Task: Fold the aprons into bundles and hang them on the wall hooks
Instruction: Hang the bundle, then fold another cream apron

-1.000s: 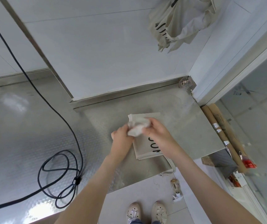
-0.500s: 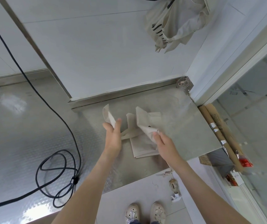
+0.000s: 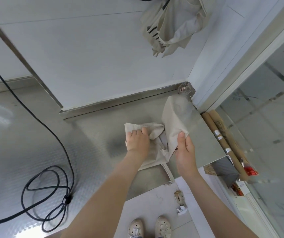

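Apron (image 3: 156, 152) is on the steel tabletop (image 3: 96, 134), near the front right corner, partly folded. Left hand (image 3: 137, 141) is on its left fold, fingers bent down onto the cloth and pinning it flat. Right hand (image 3: 184, 148) pinches a flap, thumb on top, and holds it up off the tabletop toward the wall corner. One strap (image 3: 169, 174) hangs over the front edge. Second apron (image 3: 172, 26) hangs bunched on the wall above. Black cable (image 3: 52, 177) is coiled well to the left.
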`<action>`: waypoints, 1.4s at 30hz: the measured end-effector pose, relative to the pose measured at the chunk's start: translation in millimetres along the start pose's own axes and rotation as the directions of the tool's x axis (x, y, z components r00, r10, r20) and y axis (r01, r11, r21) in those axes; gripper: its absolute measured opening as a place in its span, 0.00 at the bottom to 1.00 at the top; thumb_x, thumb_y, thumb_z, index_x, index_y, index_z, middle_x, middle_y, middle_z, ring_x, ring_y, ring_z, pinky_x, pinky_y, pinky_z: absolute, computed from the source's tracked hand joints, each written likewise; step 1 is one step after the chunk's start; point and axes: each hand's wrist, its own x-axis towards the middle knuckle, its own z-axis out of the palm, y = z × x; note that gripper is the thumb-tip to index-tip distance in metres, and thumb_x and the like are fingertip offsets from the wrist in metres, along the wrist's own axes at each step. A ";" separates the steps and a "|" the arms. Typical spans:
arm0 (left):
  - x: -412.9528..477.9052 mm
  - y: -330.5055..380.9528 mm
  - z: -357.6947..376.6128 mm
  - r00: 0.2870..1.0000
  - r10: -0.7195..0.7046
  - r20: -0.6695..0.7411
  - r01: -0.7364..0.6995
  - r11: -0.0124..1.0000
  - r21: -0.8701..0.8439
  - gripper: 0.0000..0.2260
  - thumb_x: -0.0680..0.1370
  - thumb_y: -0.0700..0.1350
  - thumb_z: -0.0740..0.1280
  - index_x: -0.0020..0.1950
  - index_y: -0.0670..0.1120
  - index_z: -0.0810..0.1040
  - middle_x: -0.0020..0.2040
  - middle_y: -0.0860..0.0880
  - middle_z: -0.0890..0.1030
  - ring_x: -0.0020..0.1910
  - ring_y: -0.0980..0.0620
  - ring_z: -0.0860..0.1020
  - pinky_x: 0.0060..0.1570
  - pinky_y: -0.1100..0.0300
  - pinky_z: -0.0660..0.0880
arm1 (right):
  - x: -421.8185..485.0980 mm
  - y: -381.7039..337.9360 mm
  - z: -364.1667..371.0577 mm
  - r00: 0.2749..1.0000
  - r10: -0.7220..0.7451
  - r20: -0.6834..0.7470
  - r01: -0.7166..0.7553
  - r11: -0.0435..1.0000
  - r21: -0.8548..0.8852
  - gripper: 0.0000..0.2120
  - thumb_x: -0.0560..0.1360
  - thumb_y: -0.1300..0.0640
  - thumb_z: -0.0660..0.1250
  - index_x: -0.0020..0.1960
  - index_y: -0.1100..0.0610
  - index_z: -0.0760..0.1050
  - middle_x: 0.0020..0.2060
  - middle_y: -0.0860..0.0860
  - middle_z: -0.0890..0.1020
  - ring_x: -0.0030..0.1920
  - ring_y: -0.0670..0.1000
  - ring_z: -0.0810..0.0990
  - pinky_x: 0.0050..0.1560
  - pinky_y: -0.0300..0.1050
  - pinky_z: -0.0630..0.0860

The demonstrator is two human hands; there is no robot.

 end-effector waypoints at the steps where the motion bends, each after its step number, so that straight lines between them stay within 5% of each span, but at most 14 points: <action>1: 0.9 2.7 1.4 0.999 0.027 0.023 -0.026 0.998 -0.052 0.15 0.78 0.44 0.57 0.64 0.42 0.63 0.63 0.45 0.72 0.63 0.44 0.70 0.60 0.52 0.64 | -0.3 0.2 -1.1 0.999 -0.016 0.028 0.018 0.998 -0.057 0.17 0.82 0.51 0.55 0.46 0.64 0.73 0.37 0.60 0.74 0.40 0.41 0.73 0.45 0.36 0.71; 4: -1.9 4.1 1.2 0.954 0.212 0.214 -0.100 0.894 -0.437 0.23 0.73 0.49 0.63 0.68 0.48 0.64 0.63 0.47 0.67 0.67 0.46 0.63 0.65 0.50 0.59 | 1.6 11.3 -1.4 0.941 -0.017 0.337 0.089 0.976 -0.200 0.10 0.81 0.51 0.55 0.57 0.44 0.73 0.54 0.38 0.78 0.53 0.29 0.73 0.57 0.30 0.67; 8: -19.2 -24.2 1.9 0.983 0.152 0.103 0.049 0.325 -0.945 0.13 0.60 0.45 0.64 0.44 0.54 0.77 0.49 0.49 0.76 0.55 0.47 0.73 0.55 0.51 0.68 | 3.4 30.2 3.3 0.855 0.012 0.518 0.202 0.913 -0.354 0.18 0.83 0.53 0.54 0.64 0.30 0.64 0.72 0.36 0.60 0.73 0.34 0.51 0.73 0.36 0.50; 11: -30.2 -45.4 12.4 0.940 -0.338 -0.051 0.118 0.460 -0.880 0.23 0.72 0.41 0.57 0.67 0.44 0.72 0.67 0.41 0.68 0.66 0.41 0.66 0.68 0.50 0.61 | 3.3 32.8 9.0 0.837 0.012 0.547 0.228 0.901 -0.369 0.19 0.83 0.55 0.53 0.64 0.30 0.64 0.73 0.39 0.60 0.75 0.36 0.49 0.73 0.35 0.46; 13: -34.4 -54.6 14.2 0.865 -0.498 0.060 0.318 0.452 -0.834 0.18 0.79 0.43 0.60 0.69 0.40 0.68 0.66 0.39 0.67 0.65 0.39 0.66 0.66 0.52 0.61 | 5.0 33.6 10.7 0.823 -0.004 0.568 0.266 0.886 -0.379 0.19 0.83 0.55 0.53 0.65 0.31 0.62 0.73 0.40 0.61 0.75 0.36 0.48 0.74 0.36 0.44; 16: -28.4 -57.4 17.0 0.888 -0.365 0.279 0.415 0.375 -0.829 0.15 0.77 0.46 0.65 0.61 0.40 0.72 0.56 0.46 0.76 0.55 0.44 0.76 0.56 0.54 0.73 | 5.4 35.9 12.8 0.766 -0.026 0.643 0.380 0.825 -0.419 0.18 0.83 0.52 0.51 0.67 0.32 0.58 0.69 0.31 0.58 0.72 0.30 0.44 0.74 0.38 0.38; 20: -21.7 -51.8 15.6 0.874 -0.326 0.360 0.462 0.326 -0.825 0.09 0.75 0.37 0.61 0.34 0.42 0.72 0.33 0.46 0.77 0.36 0.47 0.76 0.43 0.53 0.76 | 6.2 46.7 17.2 0.634 0.039 0.772 0.625 0.563 -0.541 0.22 0.78 0.36 0.42 0.71 0.34 0.51 0.73 0.33 0.51 0.76 0.43 0.40 0.74 0.48 0.33; 25: -32.2 -34.7 1.9 0.884 -0.325 0.336 0.391 0.122 -0.912 0.18 0.82 0.56 0.51 0.50 0.45 0.73 0.45 0.49 0.75 0.49 0.47 0.74 0.55 0.53 0.71 | 6.3 52.3 17.0 0.557 0.154 0.816 0.719 0.402 -0.566 0.28 0.76 0.33 0.44 0.74 0.37 0.59 0.72 0.33 0.45 0.74 0.41 0.33 0.71 0.46 0.27; 28: -36.5 -25.1 -2.8 0.930 -0.246 0.273 0.345 0.329 -0.879 0.16 0.80 0.55 0.61 0.53 0.43 0.66 0.46 0.49 0.73 0.47 0.48 0.72 0.46 0.58 0.66 | 3.2 47.4 19.8 0.658 0.103 0.745 0.453 0.736 -0.503 0.14 0.81 0.54 0.60 0.64 0.49 0.77 0.71 0.35 0.60 0.75 0.37 0.49 0.74 0.41 0.36; 30: -36.2 -24.9 1.5 0.949 -0.240 0.207 0.298 0.453 -0.840 0.10 0.80 0.47 0.62 0.52 0.41 0.65 0.50 0.43 0.76 0.50 0.44 0.74 0.43 0.58 0.66 | 1.9 39.9 20.8 0.835 0.070 0.546 0.201 0.884 -0.421 0.11 0.79 0.61 0.63 0.59 0.54 0.78 0.66 0.39 0.72 0.68 0.42 0.69 0.72 0.43 0.61; 34: -35.5 -24.7 -3.2 0.965 -0.250 0.080 0.189 0.451 -0.872 0.10 0.81 0.46 0.60 0.47 0.39 0.68 0.41 0.47 0.75 0.42 0.46 0.73 0.38 0.56 0.67 | 19.1 17.5 10.8 0.980 -0.044 0.195 0.124 0.900 -0.419 0.29 0.75 0.60 0.70 0.73 0.53 0.63 0.65 0.42 0.66 0.65 0.39 0.64 0.67 0.35 0.61; 36: -35.5 -24.1 -5.8 0.947 -0.307 0.096 0.193 0.303 -0.933 0.10 0.80 0.48 0.61 0.46 0.41 0.69 0.41 0.48 0.76 0.42 0.47 0.75 0.41 0.55 0.72 | 27.8 6.3 1.8 0.988 0.085 0.127 -0.032 0.930 -0.365 0.37 0.74 0.57 0.71 0.76 0.53 0.55 0.66 0.45 0.64 0.66 0.41 0.62 0.65 0.38 0.61; 38: -37.9 -23.8 -11.7 0.921 -0.325 0.214 0.198 -0.081 -0.977 0.06 0.80 0.47 0.63 0.49 0.45 0.73 0.48 0.46 0.80 0.49 0.44 0.80 0.50 0.47 0.78 | 26.7 -1.1 -9.4 0.943 0.270 0.195 -0.218 0.943 -0.250 0.37 0.74 0.52 0.71 0.76 0.50 0.55 0.65 0.47 0.69 0.63 0.46 0.71 0.61 0.42 0.68; 42: -45.0 -25.5 -24.5 0.917 -0.215 0.335 0.170 -0.550 -0.818 0.08 0.79 0.45 0.67 0.56 0.44 0.74 0.54 0.41 0.82 0.51 0.42 0.81 0.51 0.44 0.79 | 9.9 -6.5 -20.3 0.772 0.412 0.483 -0.426 0.901 -0.088 0.21 0.74 0.47 0.65 0.62 0.59 0.74 0.53 0.56 0.83 0.47 0.54 0.83 0.53 0.51 0.80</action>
